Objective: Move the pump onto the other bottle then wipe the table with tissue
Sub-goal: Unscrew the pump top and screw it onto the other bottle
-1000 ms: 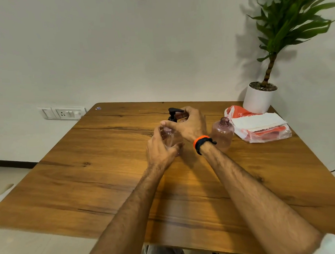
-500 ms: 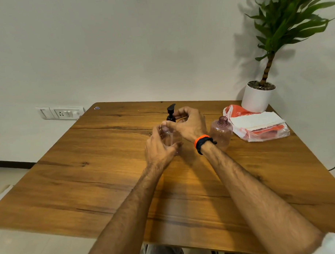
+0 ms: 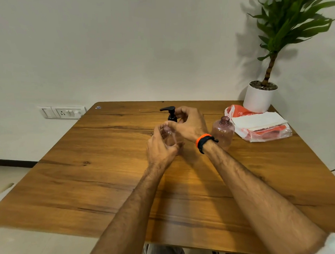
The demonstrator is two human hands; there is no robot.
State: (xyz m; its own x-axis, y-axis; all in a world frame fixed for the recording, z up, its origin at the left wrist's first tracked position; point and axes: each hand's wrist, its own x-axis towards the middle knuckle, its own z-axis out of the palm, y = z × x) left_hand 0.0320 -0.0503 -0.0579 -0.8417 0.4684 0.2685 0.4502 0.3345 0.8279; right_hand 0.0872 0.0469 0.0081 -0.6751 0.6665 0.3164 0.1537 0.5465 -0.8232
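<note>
While both hands meet mid-table (image 3: 88, 177), the left hand (image 3: 160, 148) curls round the clear bottle (image 3: 169, 137).
Just beyond, the right hand (image 3: 190, 126) pinches the black pump (image 3: 171, 113) at that bottle's neck; the open pink bottle (image 3: 223, 133) stands right of it, tissue (image 3: 257, 120) and plant (image 3: 260, 97) farther back.
</note>
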